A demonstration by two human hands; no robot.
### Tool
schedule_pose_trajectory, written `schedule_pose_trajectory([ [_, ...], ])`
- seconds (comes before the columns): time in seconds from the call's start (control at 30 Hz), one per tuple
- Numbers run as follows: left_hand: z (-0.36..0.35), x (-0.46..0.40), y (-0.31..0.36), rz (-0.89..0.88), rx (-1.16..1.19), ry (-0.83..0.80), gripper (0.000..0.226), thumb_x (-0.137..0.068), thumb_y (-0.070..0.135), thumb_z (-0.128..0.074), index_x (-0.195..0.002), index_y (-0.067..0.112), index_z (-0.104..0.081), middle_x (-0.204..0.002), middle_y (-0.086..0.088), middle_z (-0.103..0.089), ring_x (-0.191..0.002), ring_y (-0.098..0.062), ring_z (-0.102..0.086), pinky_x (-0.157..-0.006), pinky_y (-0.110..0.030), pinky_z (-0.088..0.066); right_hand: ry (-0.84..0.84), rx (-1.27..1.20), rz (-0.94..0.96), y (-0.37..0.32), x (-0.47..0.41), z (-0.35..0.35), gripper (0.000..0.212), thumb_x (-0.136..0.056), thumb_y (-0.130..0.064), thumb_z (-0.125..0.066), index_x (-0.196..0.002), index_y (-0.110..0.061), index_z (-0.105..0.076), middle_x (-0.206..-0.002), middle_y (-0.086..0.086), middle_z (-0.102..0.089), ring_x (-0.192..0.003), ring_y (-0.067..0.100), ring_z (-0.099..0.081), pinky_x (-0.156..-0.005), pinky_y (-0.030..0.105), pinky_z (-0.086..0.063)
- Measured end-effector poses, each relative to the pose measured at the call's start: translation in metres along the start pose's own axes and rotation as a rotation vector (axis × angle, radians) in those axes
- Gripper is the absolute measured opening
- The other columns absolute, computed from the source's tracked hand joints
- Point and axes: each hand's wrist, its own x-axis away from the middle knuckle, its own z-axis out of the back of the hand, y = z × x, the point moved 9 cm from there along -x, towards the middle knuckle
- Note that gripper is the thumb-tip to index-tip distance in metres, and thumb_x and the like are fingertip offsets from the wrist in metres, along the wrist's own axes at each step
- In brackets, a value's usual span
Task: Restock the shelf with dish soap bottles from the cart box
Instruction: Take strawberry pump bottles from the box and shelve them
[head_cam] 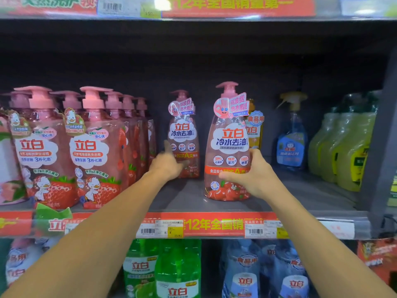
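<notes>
Two pink pump bottles of dish soap stand on the grey shelf (182, 196). My right hand (255, 175) grips the nearer bottle (227, 134) low on its right side, thumb across the front label; the bottle stands upright near the shelf's front edge. The farther bottle (183, 127) stands deeper in, to the left. My left hand (169, 164) reaches to its lower left side, thumb raised and fingers at the label; the hand is blurred and I cannot tell if it grips. The cart box is out of view.
Rows of pink strawberry soap bottles (90, 147) fill the shelf's left. A yellow bottle (254, 130) stands behind the nearer bottle, a blue spray bottle (291, 136) and yellow-green bottles (341, 147) to the right. Green and blue bottles (176, 269) sit on the shelf below.
</notes>
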Motion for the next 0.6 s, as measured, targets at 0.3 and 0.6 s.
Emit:
schedule_pose_trajectory([
  [0.3, -0.003, 0.107, 0.007, -0.130, -0.175, -0.284, 0.080, -0.091, 0.075, -0.023, -0.139, 0.014, -0.045, -0.140, -0.011, -0.053, -0.124, -0.031, -0.051, -0.104, -0.044, -0.040, 0.062, 0.006, -0.048, 0.010, 0.004, 0.008, 0.103, -0.065, -0.042, -0.091, -0.143, -0.015, -0.030, -0.137, 0.001, -0.056, -0.123, 0.022, -0.057, -0.100, 0.042, -0.051],
  [0.6, 0.012, 0.142, 0.014, -0.425, -0.437, 0.010, 0.076, -0.091, 0.072, -0.009, -0.109, 0.022, -0.063, -0.108, -0.004, -0.069, -0.101, -0.025, -0.062, -0.084, -0.037, -0.042, 0.095, 0.186, -0.057, -0.004, 0.004, 0.002, 0.086, -0.065, -0.046, -0.091, -0.126, -0.012, -0.042, -0.132, 0.008, -0.057, -0.119, 0.028, -0.059, -0.097, 0.047, -0.053],
])
